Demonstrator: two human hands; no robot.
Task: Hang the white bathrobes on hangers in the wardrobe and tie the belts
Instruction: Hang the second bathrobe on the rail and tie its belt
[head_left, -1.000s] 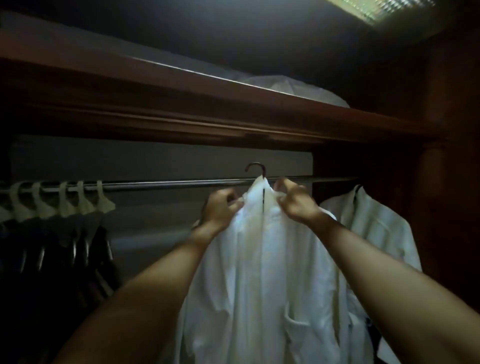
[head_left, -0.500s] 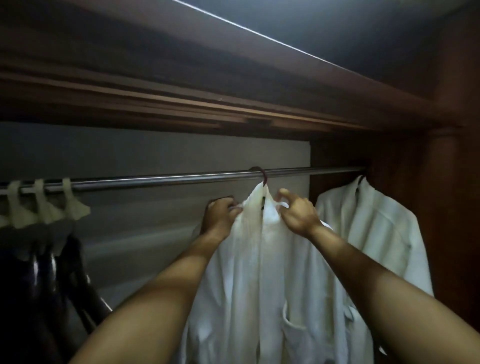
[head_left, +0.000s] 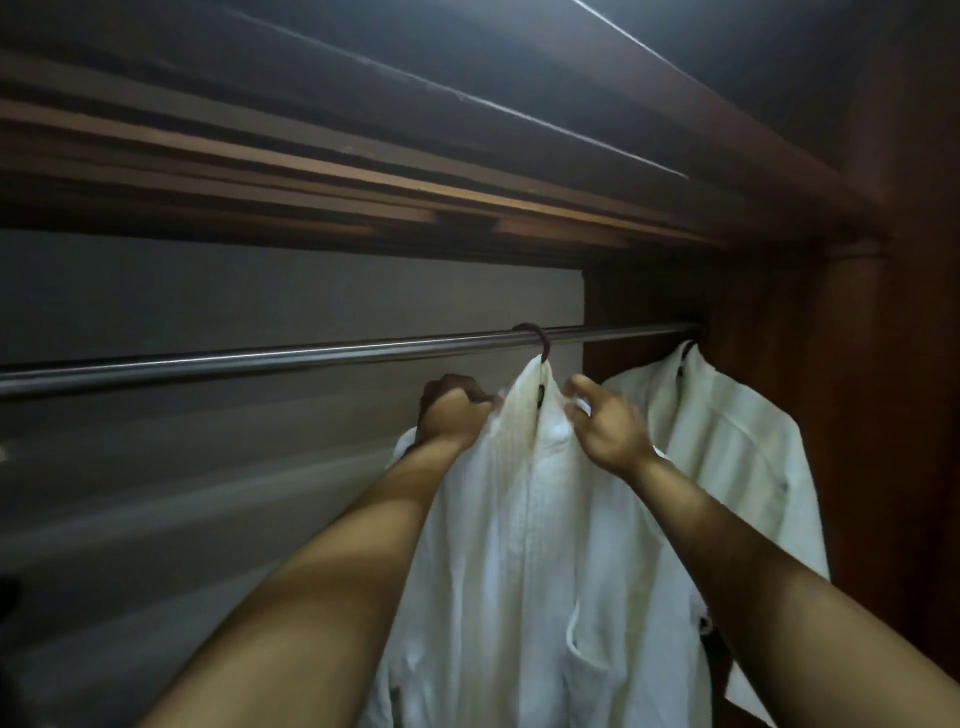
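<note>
Up at the metal rail (head_left: 260, 362), a white bathrobe (head_left: 524, 545) hangs from a dark hanger hook (head_left: 535, 338) that is looped over the bar; both hands are raised to its collar. The left hand (head_left: 452, 415) is curled into a fist on the left lapel, gripping the cloth just below the neck; the right hand (head_left: 605, 426) sits at the right side of the collar with thumb and fingers bent and spread, fingertips at the fabric's edge, and whether they pinch it I cannot tell, since the hand is blurred. A patch pocket shows low on the robe's front; no belt can be made out. To the right, near the wardrobe's wooden side wall (head_left: 883, 467), a second white bathrobe (head_left: 727, 447) hangs from the same rail, partly behind the right forearm; a wooden shelf (head_left: 415, 171) runs overhead.
</note>
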